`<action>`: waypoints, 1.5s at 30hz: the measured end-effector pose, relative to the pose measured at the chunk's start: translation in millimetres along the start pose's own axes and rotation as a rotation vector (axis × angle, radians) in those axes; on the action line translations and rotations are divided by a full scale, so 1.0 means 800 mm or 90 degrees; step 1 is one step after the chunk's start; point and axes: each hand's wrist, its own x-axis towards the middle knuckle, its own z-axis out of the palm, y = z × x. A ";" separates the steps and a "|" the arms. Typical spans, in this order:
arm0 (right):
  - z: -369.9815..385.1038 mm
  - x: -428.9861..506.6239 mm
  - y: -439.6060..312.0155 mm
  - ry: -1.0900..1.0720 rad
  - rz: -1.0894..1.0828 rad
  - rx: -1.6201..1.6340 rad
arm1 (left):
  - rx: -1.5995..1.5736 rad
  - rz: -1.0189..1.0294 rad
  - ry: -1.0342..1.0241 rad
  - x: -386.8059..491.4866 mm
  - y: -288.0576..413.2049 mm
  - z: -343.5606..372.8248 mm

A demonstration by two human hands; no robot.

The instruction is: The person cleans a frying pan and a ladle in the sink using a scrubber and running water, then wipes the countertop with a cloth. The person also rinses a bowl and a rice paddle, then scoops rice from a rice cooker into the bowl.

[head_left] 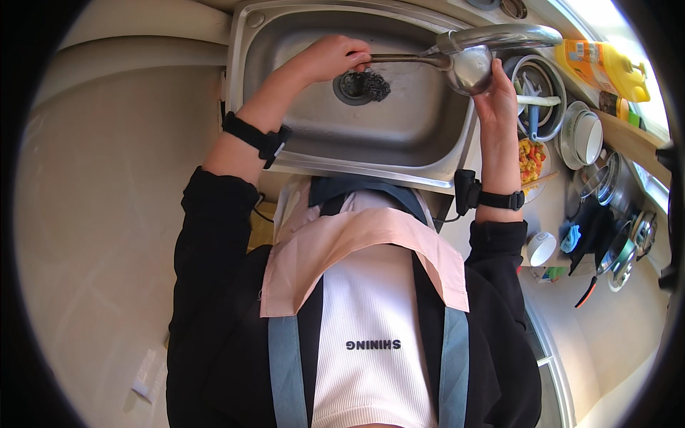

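A metal ladle (470,72) lies sideways over the right part of the stainless steel sink (417,136). My left hand (338,56) grips the far end of its long handle. At the other end, my right hand (495,96) holds the shiny round bowl, with fingers partly hidden behind it. The curved chrome faucet (503,36) passes directly over the bowl; whether water runs cannot be told. Below my left hand, a dark steel-wool scrubber (377,86) sits at the edge of the drain (350,90).
Right of the sink stand a metal pot (559,120) with utensils, stacked white bowls (587,138) and a plate of cooked food (531,160) with chopsticks. A yellow jug (602,69) is by the window. Nearer me are a white cup (541,249) and a blue cloth (571,238).
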 end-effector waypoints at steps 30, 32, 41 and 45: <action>0.040 0.039 0.147 -0.084 -0.229 -0.554 | -0.846 -0.378 -0.066 -0.094 0.032 0.069; 0.038 0.037 0.137 0.028 -0.216 -0.632 | -0.895 -0.376 -0.133 -0.099 0.035 0.070; 0.040 0.012 0.087 -0.021 -0.219 -0.827 | -0.511 -0.306 -0.139 -0.090 0.005 0.079; 0.034 -0.001 0.079 -0.012 -0.187 -0.835 | 0.165 -0.166 0.073 -0.071 -0.011 0.065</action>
